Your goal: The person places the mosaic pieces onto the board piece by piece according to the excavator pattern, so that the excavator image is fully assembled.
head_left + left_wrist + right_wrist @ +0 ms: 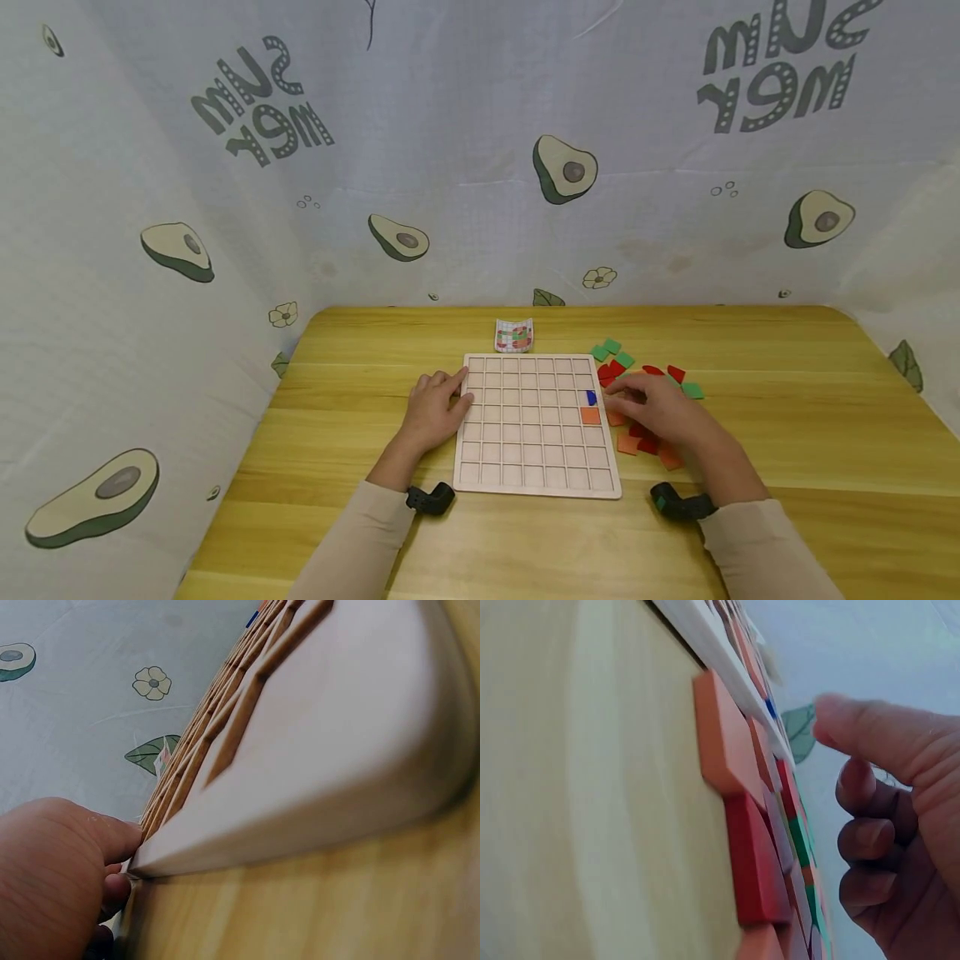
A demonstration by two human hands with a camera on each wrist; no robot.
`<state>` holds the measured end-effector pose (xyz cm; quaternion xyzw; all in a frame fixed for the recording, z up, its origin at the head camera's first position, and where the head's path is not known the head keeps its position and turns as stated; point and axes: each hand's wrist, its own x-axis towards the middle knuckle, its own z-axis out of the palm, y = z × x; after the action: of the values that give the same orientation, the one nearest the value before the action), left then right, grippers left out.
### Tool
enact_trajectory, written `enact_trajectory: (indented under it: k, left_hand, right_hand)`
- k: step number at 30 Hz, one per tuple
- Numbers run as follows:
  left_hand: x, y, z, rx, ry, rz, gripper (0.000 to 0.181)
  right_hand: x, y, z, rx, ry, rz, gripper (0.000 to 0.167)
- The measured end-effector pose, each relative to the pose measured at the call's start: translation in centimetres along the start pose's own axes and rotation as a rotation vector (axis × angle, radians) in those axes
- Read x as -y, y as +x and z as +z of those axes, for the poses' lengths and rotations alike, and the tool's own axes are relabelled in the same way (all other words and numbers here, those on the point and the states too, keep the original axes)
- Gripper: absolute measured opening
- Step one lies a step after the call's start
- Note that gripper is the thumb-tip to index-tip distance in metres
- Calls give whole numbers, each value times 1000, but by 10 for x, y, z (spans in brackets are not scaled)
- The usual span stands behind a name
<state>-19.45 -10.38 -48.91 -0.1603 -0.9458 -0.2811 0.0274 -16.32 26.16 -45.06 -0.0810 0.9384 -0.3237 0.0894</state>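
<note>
My left hand (435, 412) rests on the left rim of a pale wooden grid board (513, 491), thumb and index finger spread along the rim. The left wrist view shows that thumb over the edge of the board (360, 757). My right hand (663, 407) hovers just right of the board, above loose tiles, thumb and index fingertip apart. In the right wrist view nothing shows in the right hand (900, 802), whose other fingers bend. In the board's right column, a blue piece (592, 398) lies in the cell above an orange square (590, 416).
Green tiles (612, 346), red tiles (677, 374) and orange tiles (627, 443) lie scattered right of the board, some partly under the right hand. A small card with a coloured grid pattern (513, 335) stands behind the board. A printed cloth hangs behind the wooden table (360, 350).
</note>
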Motion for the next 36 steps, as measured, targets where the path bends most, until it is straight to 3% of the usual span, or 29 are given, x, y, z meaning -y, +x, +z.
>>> enact_trajectory:
  k: [7,23,36]
  left_hand:
    - [0,0,1,3,4,-3,51]
    - [1,-1,2,0,10,5,51]
    - [1,0,1,7,8,-1,51]
  right_hand:
    - [-4,-1,-7,-66,-94,41,25]
    - [-3,12,10,-162,-226,-19,42]
    - [-7,17,6,-201,-275,3,27]
